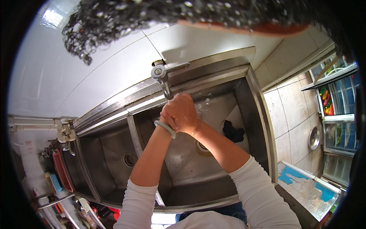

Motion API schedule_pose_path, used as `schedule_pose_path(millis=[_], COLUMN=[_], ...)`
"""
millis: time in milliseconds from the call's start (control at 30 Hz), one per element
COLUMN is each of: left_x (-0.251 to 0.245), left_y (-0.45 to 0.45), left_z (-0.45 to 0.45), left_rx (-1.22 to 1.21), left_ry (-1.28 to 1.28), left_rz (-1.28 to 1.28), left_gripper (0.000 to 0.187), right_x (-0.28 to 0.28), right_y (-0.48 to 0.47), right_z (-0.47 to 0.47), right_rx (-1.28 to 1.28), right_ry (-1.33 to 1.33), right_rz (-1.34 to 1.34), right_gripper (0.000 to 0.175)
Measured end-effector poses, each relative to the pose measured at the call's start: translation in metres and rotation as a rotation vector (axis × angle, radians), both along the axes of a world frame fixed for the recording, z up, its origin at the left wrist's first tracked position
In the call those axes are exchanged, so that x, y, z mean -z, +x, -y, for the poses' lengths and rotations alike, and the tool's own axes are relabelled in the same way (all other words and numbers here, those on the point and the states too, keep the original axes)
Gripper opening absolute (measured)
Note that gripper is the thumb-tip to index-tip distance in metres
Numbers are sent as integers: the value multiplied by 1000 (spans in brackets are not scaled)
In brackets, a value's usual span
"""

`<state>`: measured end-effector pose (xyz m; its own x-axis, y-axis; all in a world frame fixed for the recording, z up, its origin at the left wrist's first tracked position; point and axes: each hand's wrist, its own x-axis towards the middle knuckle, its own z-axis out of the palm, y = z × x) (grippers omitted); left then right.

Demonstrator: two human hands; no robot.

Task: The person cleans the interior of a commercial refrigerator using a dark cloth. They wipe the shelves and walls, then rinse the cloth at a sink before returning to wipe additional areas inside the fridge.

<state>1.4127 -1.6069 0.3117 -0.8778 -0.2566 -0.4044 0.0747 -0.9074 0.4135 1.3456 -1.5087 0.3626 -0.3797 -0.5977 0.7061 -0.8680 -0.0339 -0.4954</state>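
Note:
Under the spout of a chrome lever faucet [164, 78], my two hands are clasped together over the right basin [194, 163] of a stainless steel sink. My right hand [184, 110] lies on top, wrapped over my left hand [167, 116], most of which it hides. Splashing water shows beside the hands, and drops sit on the skin. A pale bangle [165, 128] circles my left wrist. On the basin floor, right of my hands, lies a crumpled dark cloth [233, 131]. My right forearm partly covers the basin's drain [202, 146].
A metal divider [134, 134] separates the left basin [110, 160]. White pipes [61, 128] and a red plastic basket [61, 170] are at the left. Rightward stand a peeling blue-and-white panel [308, 186], a metal bowl [314, 138] and glass-front display cases [340, 134] holding vegetables.

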Motion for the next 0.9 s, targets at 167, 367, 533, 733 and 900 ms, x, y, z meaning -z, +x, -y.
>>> schedule_pose_path(millis=[167,367,533,733,900], left_x=[-32,-68,-67,-58,-65], left_y=[-16,12,36,31,34], left_z=[-12,-9,-24,-34,5], left_rx=[-70,-144,-159,-230,182], left_ry=[-410,-925,-1608,-1569,-1679], left_rz=[649,528,-7,575,569], left_gripper=[32,41,31,41,32], right_x=[-10,4,9,10,12], right_y=[-11,-20,0,9,-14], right_z=[19,8,-19,-14,-21], right_rx=[58,204,-96,-405,-113], right_ry=[106,-154,-7,-374,-240], right_rz=[1048,860,2127,1892,1457], right_gripper=[29,41,47,13,18])
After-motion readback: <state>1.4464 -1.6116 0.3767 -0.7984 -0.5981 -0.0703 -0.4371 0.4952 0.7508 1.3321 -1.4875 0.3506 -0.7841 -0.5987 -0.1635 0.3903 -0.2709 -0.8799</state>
